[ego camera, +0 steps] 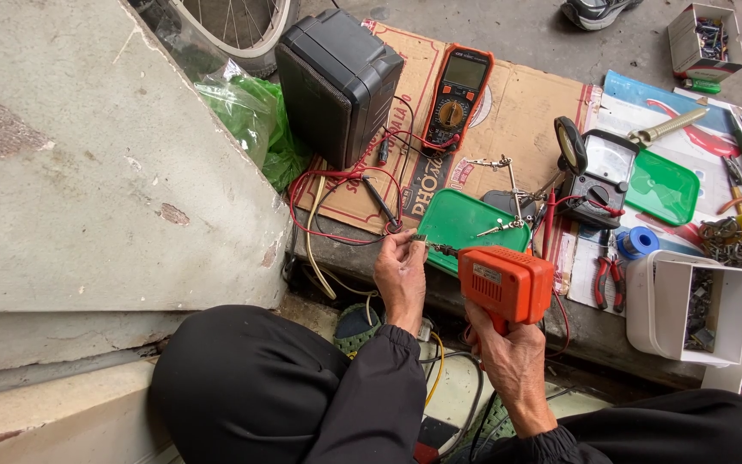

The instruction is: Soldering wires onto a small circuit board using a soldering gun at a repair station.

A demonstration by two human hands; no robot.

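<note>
My right hand (513, 361) grips the handle of an orange soldering gun (505, 282), whose thin tip points left over a green tray (461, 225). My left hand (401, 273) pinches the end of a wire (330, 199) just left of that tip, at the tray's near left corner. Red and black leads run from there back toward an orange multimeter (458, 97) and a black box-shaped unit (335, 82) on flattened cardboard (521, 112).
A helping-hands stand with clips and a magnifier (570, 144) stands behind the tray beside an analog meter (603, 176). Pliers (609, 279), a blue tape roll (642, 241), a second green tray (663, 186), a white parts bin (689, 305) and loose tools lie right. A concrete block (88, 163) fills the left.
</note>
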